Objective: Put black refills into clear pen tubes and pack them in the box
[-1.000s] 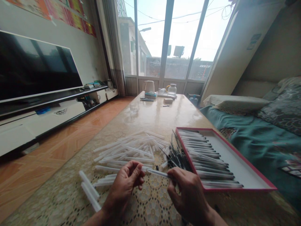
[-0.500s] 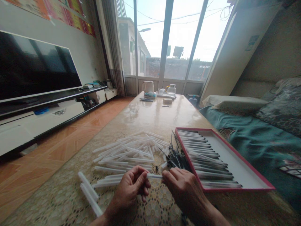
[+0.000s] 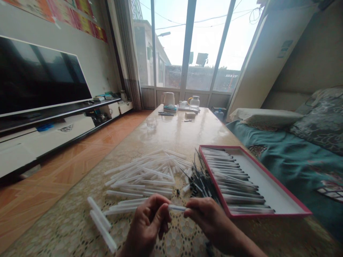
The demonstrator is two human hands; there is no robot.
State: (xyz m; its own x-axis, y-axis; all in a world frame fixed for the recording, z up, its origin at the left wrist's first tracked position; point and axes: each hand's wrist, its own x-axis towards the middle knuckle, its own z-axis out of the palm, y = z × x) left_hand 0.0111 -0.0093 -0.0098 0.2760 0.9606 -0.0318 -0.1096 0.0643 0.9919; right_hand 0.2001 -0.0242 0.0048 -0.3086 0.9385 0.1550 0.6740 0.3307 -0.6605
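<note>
A thin whitish tube point(image 3: 177, 207) spans the gap between my two hands, low over the patterned tablecloth. My left hand point(image 3: 153, 221) pinches its left end between thumb and forefinger. The right end is gripped by the closed fingers of my right hand point(image 3: 207, 216), which hide that tip. Beyond my hands lies a heap of translucent white tubes point(image 3: 144, 173). Thin black rods with dark ends point(image 3: 202, 178) are piled to its right. A red-rimmed tray point(image 3: 268, 171) holds a row of tubes with dark ends.
Two loose tubes point(image 3: 103, 230) lie at the left near the table edge. A small black piece point(image 3: 178, 192) rests just past my hands. Farther back stand a clear drinking glass point(image 3: 151, 123), a kettle point(image 3: 168, 99) and a glass jug point(image 3: 194, 102). A sofa point(image 3: 257, 135) borders the right side.
Both hands have come slightly lower and nearer with the tube still between them. My right hand's fingers have shifted along its right end. The piles and tray look the same.
</note>
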